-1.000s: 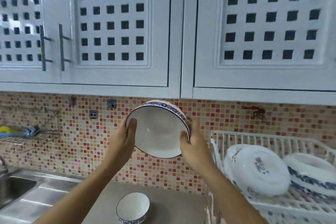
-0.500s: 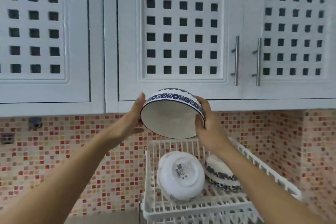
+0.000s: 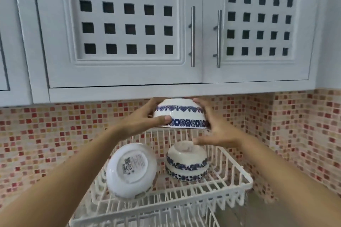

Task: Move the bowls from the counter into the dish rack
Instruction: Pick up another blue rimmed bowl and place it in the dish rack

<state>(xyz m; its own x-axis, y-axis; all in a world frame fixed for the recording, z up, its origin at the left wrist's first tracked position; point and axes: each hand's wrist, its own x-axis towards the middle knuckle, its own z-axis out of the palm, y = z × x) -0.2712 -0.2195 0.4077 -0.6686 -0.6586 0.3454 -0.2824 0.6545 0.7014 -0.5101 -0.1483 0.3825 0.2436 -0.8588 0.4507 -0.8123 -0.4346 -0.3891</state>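
Bowl held over the dish rack (image 3: 238,180)

Left hand (image 3: 143,120) and right hand (image 3: 214,127) clasp the upturned bowl (image 3: 181,114) (blue-banded), fingers wrapping its sides, above 2 racked bowls (image 3: 187,164).

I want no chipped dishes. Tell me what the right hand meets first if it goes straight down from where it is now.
Most likely the upturned blue-banded bowl in the dish rack. The right hand, sharing the held bowl with the left hand, seems to hang right above its base. Depth is unclear, so the gap is uncertain.

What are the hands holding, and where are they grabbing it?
A white bowl with blue flower bands, turned upside down above the dish rack. The left hand and right hand grip its opposite sides.
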